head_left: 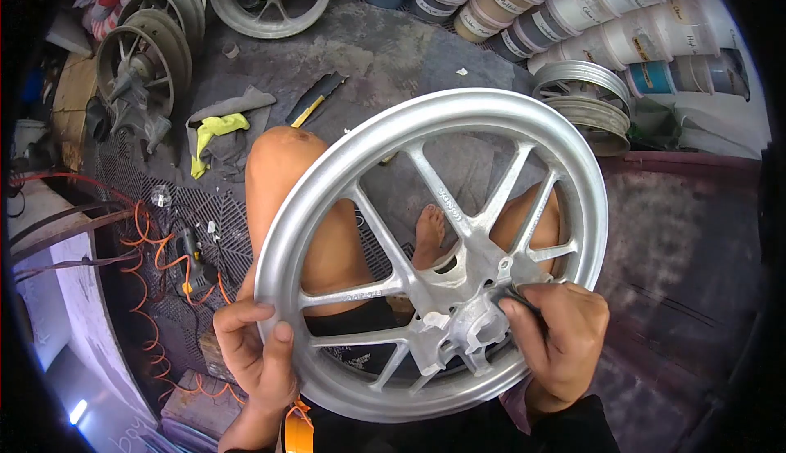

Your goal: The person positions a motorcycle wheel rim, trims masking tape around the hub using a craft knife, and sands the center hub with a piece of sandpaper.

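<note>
Spanning the person's legs (282, 171), the silver wheel (471, 248) is pinched at its rim (475, 105) by the left hand (258, 355), while a small dark piece (521, 297) is pinched at the hub (475, 322) by the right hand (569, 334). The hub seems to be under work; rim and spokes (436, 181) look evenly silver, perhaps done, though what is left cannot be told.

even, fairly bright light gives the silver wheel (483, 261) soft sheen; a white glow (78, 411) glares at lower left; fisheye distortion bends the edges toward black corners.
</note>
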The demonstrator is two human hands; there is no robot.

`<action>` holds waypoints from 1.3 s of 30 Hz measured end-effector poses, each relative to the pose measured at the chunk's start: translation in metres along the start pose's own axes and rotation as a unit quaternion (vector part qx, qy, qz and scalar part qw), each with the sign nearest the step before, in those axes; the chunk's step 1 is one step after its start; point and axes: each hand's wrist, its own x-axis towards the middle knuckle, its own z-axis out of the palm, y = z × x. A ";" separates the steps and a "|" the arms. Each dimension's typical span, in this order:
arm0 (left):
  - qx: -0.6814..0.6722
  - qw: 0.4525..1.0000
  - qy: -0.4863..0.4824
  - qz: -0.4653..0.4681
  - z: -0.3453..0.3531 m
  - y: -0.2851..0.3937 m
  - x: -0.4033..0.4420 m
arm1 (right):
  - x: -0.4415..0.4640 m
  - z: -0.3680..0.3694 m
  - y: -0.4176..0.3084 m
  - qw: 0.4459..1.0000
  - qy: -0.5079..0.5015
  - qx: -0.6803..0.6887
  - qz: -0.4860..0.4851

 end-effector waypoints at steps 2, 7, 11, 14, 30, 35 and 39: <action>0.006 1.000 -0.004 0.002 0.000 0.001 0.000 | 0.000 -0.002 0.002 1.000 0.015 -0.003 -0.027; 0.001 1.000 -0.007 0.001 0.000 0.001 0.000 | -0.001 -0.005 0.005 0.997 0.020 0.002 -0.068; -0.002 1.000 -0.009 0.003 0.000 0.000 0.000 | -0.001 0.001 0.009 0.997 -0.031 -0.001 -0.077; -0.014 1.000 -0.012 0.016 0.001 -0.001 0.001 | -0.009 -0.006 0.010 0.996 -0.023 0.001 -0.089; -0.007 0.999 -0.033 0.022 -0.002 -0.003 0.003 | -0.015 -0.008 0.002 0.994 0.013 -0.010 -0.104; -0.015 0.999 -0.043 0.020 0.000 0.000 0.006 | -0.005 0.010 0.003 0.990 -0.022 -0.061 -0.125; 0.000 0.999 -0.040 0.029 -0.002 -0.002 0.006 | -0.010 -0.001 -0.010 0.994 -0.012 -0.071 -0.084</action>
